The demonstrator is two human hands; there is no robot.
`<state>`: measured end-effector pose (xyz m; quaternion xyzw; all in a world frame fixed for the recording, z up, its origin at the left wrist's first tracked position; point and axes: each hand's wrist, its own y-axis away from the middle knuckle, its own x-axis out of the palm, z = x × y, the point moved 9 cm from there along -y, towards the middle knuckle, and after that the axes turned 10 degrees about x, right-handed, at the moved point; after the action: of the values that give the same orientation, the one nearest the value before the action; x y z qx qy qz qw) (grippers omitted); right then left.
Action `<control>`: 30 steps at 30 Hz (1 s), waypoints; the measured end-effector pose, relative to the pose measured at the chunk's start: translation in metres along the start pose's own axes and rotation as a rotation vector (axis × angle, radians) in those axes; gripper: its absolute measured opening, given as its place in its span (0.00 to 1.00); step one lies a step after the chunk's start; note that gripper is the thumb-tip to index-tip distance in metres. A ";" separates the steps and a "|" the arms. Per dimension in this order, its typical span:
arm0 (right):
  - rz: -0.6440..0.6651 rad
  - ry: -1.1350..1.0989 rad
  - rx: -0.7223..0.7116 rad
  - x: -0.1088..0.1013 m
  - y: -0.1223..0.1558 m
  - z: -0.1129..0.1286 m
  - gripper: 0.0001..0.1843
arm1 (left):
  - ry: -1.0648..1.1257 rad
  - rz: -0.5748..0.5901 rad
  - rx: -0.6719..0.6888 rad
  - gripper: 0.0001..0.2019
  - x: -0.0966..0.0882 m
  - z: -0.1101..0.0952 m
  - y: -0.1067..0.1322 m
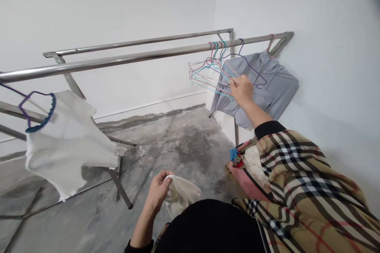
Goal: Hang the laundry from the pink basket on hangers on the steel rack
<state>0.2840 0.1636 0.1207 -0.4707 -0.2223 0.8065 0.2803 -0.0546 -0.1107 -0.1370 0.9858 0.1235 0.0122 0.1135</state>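
Low in front of my body, my left hand (159, 189) pinches a piece of white cloth (183, 190), which hangs down in folds. My right arm reaches forward to the rack's rail (166, 52). There, the closed fingers of my right hand (242, 90) grip the end of a pink wire clothes hanger (227, 74) in a bunch of pink and turquoise hangers (204, 65). Just beside that hand is a purple hanger (251, 65) on the same rail. Behind it hangs a grey garment (276, 81), close to the wall.
At the left, a white garment with a blue neckline (68, 142) hangs on a purple hanger (28, 104). Below my right arm stands a pink container (247, 182) with cloth inside. The rack's metal legs (120, 187) stand on the grey concrete floor (190, 146).
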 end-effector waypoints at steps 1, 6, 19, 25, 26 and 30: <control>0.000 -0.005 -0.007 -0.002 -0.002 0.002 0.18 | -0.005 0.013 -0.003 0.12 0.003 0.000 -0.001; 0.011 -0.083 0.005 -0.008 -0.004 0.013 0.19 | -0.019 0.068 -0.019 0.12 0.011 0.005 -0.004; 0.229 -0.620 0.188 -0.013 0.190 -0.041 0.13 | 0.279 -0.233 0.022 0.13 -0.019 -0.006 -0.030; 0.803 -0.799 0.319 0.041 0.334 -0.047 0.09 | 0.400 -0.277 0.045 0.14 -0.021 -0.021 -0.046; 0.889 -0.781 0.287 0.044 0.346 -0.040 0.09 | 0.399 -0.274 0.043 0.14 -0.018 -0.022 -0.048; 1.067 -0.753 0.183 0.040 0.359 -0.018 0.07 | 0.351 -0.234 0.062 0.15 -0.008 -0.025 -0.055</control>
<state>0.1965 -0.0755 -0.1364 -0.1762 0.0279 0.9599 -0.2161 -0.0770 -0.0556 -0.1249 0.9504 0.2555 0.1665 0.0606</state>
